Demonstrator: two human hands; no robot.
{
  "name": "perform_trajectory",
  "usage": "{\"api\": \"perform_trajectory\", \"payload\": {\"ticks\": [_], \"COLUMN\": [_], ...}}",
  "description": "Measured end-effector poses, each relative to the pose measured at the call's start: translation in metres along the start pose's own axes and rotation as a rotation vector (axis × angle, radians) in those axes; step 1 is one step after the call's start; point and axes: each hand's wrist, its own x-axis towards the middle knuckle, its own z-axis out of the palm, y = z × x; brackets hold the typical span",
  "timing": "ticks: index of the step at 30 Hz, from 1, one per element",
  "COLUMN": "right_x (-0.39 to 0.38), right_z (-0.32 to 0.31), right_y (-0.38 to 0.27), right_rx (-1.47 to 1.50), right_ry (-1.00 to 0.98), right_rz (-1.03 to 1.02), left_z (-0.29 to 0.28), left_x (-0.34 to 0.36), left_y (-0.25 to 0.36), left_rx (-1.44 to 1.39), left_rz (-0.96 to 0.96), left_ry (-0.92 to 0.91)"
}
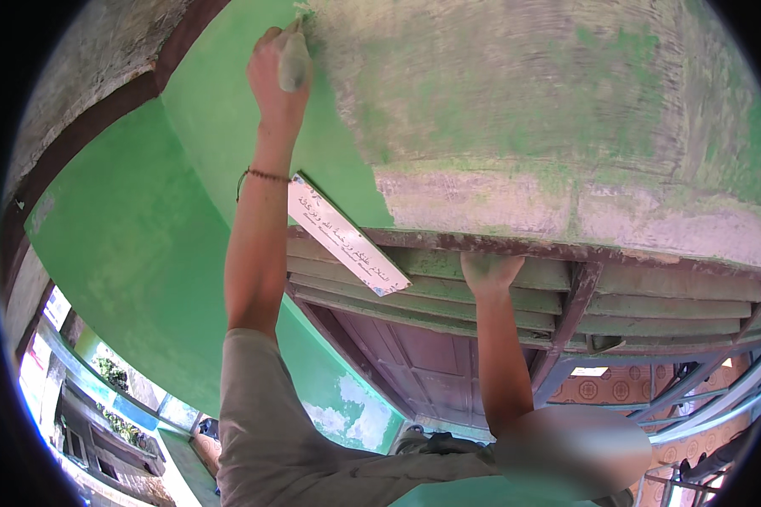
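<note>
The left hand (268, 74) is raised high, its fingers closed around a small tool (293, 68) whose rounded, pale grey-green end shows; its exact kind cannot be told. The far end of the tool is up against the wall (516, 84), where smooth green paint (211, 76) meets a rough stretch of pale, greyish patches with green showing in places. A dark beaded bracelet (266, 176) circles the left wrist. Just beside that forearm, a white oblong plaque (347, 241) with dark script sits aslant, its lower end in front of greenish slats (435, 287). Farther right, the right hand (492, 272) reaches up to the dark brown beam (566, 250) at the foot of the rough stretch; its fingertips are hidden, so I cannot tell how far they curl or whether they grip. Beneath the slats is a brown panelled door (406, 346), with patterned tiles (609, 389) seen past bluish bars to its right. Outward to the left, a second green wall (135, 220) meets the first at a corner, and a grey sleeve (258, 380) covers the left upper arm
</note>
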Motion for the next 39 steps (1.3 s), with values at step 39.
{"api": "perform_trajectory", "payload": {"ticks": [39], "right_x": [0.004], "right_z": [-0.002], "right_y": [0.001], "right_rx": [0.01], "right_ry": [-0.014], "right_rz": [-0.002], "left_z": [-0.008], "left_x": [-0.008], "left_y": [-0.011], "left_rx": [0.026], "left_rz": [0.168], "left_ry": [-0.044]}}
